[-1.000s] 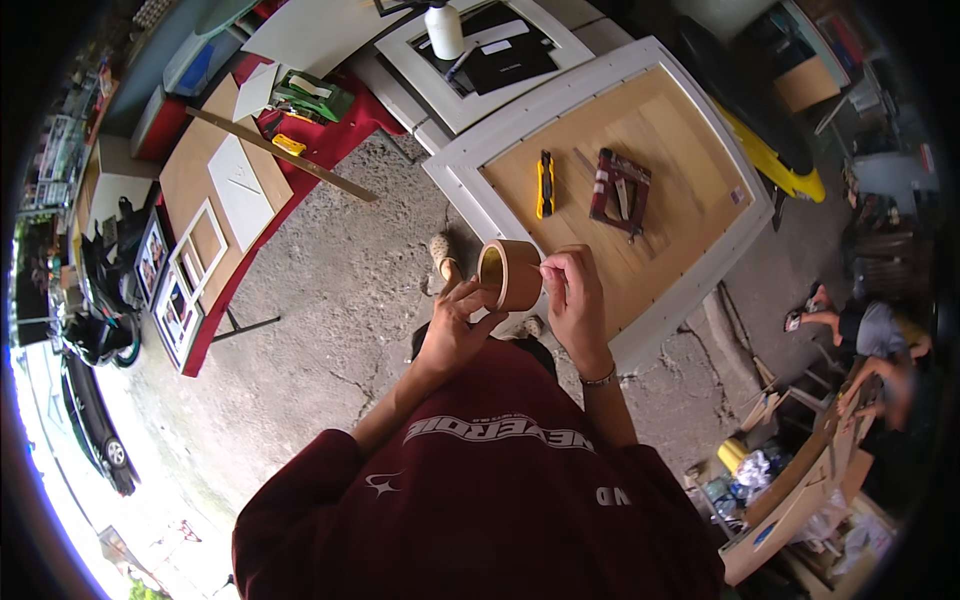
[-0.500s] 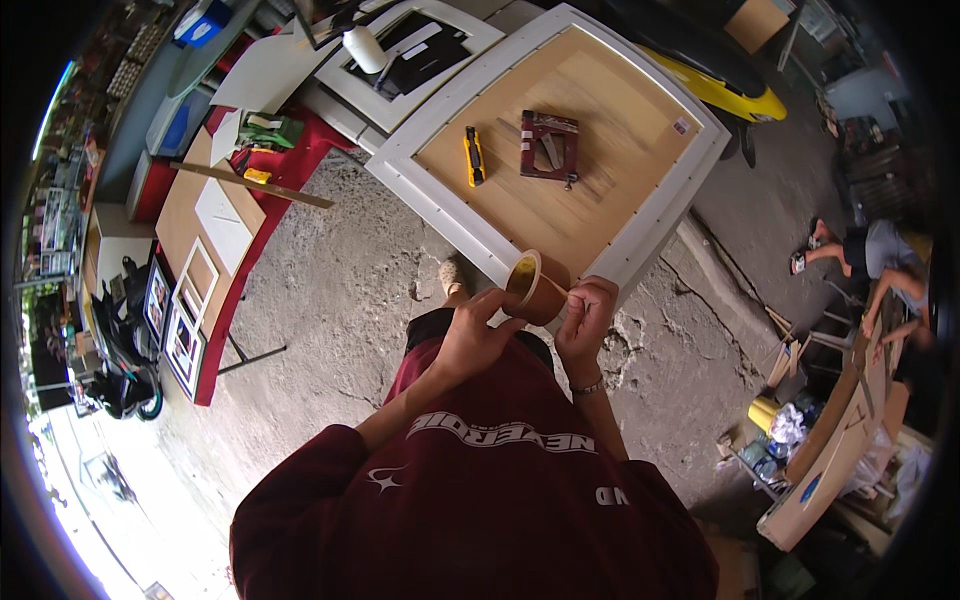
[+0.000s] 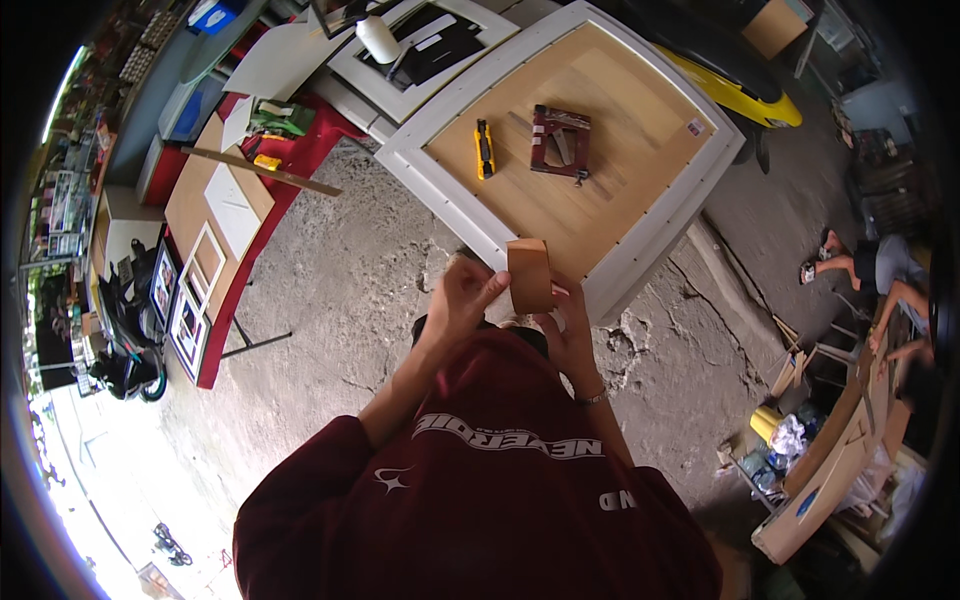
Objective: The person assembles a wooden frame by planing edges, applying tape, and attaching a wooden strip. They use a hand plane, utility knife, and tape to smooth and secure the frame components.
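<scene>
A roll of brown packing tape (image 3: 530, 278) is held up in front of my body, over the near edge of a white-framed panel (image 3: 470, 228). My right hand (image 3: 568, 325) grips it from the right, fingertips on its side and lower edge. At its left, my left hand (image 3: 463, 298) has curled fingers, the thumb reaching to the roll's edge; what lies between those fingers is hidden. On the panel's tan backing lie a yellow and black utility knife (image 3: 484, 150) and a dark red staple gun (image 3: 560, 143).
Left stands a red-covered table (image 3: 212, 368) with boards, small frames and a wooden strip (image 3: 265, 172). Behind the panel lies another white frame (image 3: 480, 20) with a white bottle (image 3: 377, 40). A yellow and black motorbike (image 3: 735, 95) is beyond. Another person (image 3: 900, 275) sits at far right.
The tape roll has turned from showing its open ring to showing its brown outer side. My left hand has shifted off its left side; my right hand has come down onto it.
</scene>
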Demonstrator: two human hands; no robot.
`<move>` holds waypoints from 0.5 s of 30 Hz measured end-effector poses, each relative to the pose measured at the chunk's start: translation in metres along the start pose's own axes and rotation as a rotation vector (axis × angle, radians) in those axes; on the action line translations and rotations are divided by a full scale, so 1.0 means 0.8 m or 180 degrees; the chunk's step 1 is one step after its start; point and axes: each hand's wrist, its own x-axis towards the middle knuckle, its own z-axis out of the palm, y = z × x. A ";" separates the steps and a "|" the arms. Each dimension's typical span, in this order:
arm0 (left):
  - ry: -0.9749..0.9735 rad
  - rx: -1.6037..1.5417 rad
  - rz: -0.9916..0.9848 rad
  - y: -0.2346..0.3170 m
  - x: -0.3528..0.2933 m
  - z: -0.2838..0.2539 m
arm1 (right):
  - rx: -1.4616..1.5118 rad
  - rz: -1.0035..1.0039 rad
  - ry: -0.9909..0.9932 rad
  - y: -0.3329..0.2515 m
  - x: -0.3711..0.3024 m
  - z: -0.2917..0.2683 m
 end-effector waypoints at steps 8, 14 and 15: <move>-0.0669 0.0127 -0.0042 0.011 0.056 -0.074 | -0.0229 -0.0233 -0.0811 0.004 0.035 0.014; 0.0186 0.0512 0.0077 0.015 0.063 -0.082 | -0.0935 -0.0345 -0.0795 -0.008 0.061 0.039; 0.0257 0.0605 0.0260 0.018 0.065 -0.085 | -0.0929 -0.0221 -0.0842 -0.005 0.056 0.041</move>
